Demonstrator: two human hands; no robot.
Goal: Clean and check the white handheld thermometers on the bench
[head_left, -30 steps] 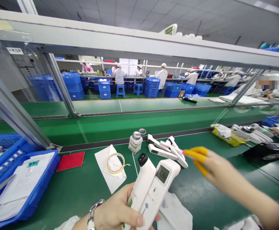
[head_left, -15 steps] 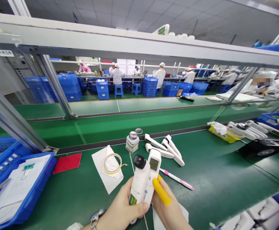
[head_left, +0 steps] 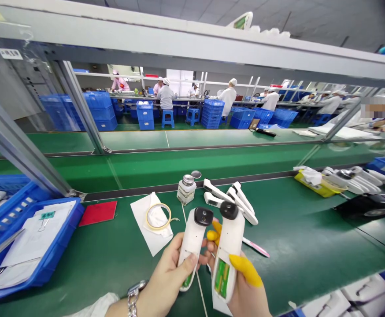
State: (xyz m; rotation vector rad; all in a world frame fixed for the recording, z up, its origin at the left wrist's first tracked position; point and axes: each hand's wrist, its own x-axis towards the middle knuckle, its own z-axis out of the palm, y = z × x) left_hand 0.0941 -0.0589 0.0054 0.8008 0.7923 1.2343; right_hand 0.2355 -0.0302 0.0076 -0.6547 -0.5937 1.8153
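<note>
My left hand is closed round a white infrared thermometer with a black sensor head, its green compartment partly covered by my thumb. In my right hand, which wears yellow finger cots, is a second white thermometer, its black head upward and its open battery compartment showing green. The two stand side by side, slightly apart at the top. Behind them several more white thermometers lie in a loose pile on the green bench. Partly hidden behind the right one is a pink and white pen-like stick.
A white bottle with a metal top stands near a tape roll on white paper. To the left are a red card and a blue basket of papers. A yellow tray and a black object sit at right.
The two thermometers have moved apart. The right one has been turned from its screen side to its battery side. The view has shifted slightly.
</note>
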